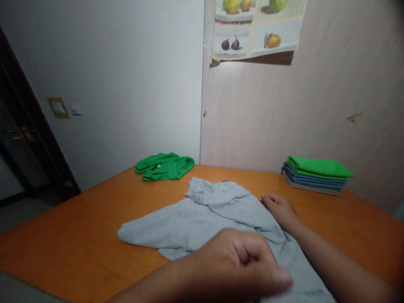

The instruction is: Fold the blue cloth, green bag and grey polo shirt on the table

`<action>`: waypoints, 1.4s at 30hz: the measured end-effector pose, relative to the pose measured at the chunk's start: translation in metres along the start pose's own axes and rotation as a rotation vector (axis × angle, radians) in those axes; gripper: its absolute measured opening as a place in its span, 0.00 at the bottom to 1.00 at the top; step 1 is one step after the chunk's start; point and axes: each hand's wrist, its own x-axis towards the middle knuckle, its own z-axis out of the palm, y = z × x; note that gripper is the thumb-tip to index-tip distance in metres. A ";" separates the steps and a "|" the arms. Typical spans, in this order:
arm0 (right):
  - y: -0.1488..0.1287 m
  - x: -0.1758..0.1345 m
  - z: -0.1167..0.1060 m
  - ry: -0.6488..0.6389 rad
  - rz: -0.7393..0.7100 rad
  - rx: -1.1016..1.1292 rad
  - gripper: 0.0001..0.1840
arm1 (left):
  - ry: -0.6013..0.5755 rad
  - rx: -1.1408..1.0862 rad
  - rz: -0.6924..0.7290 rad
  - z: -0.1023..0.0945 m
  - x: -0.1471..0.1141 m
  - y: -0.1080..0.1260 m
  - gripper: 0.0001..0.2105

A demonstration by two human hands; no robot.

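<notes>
A light grey shirt (pixel 170 223) lies rumpled across the orange-brown table, with one sleeve stretched toward the left and creases around its upper part. In front of it, close to the camera, my left hand (pixel 240 265) is curled closed over the lower part of the cloth, its thumb pointing right. That hand is blurred, and whatever its fingers hold is hidden. Along the shirt's right edge rests my right hand (pixel 280 210), fingers bent and closed at the border of the cloth. My right forearm crosses the shirt's right side.
A crumpled green garment (pixel 166 166) lies at the back left of the table (pixel 94 214). At the back right stands a stack of folded clothes (pixel 317 174), bright green on top. Behind the table are walls with a fruit poster (pixel 257 29); a dark door (pixel 34 126) is at left.
</notes>
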 end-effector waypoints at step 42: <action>-0.003 0.004 0.000 -0.008 0.067 0.335 0.19 | 0.887 0.569 0.259 -0.097 0.065 -0.021 0.15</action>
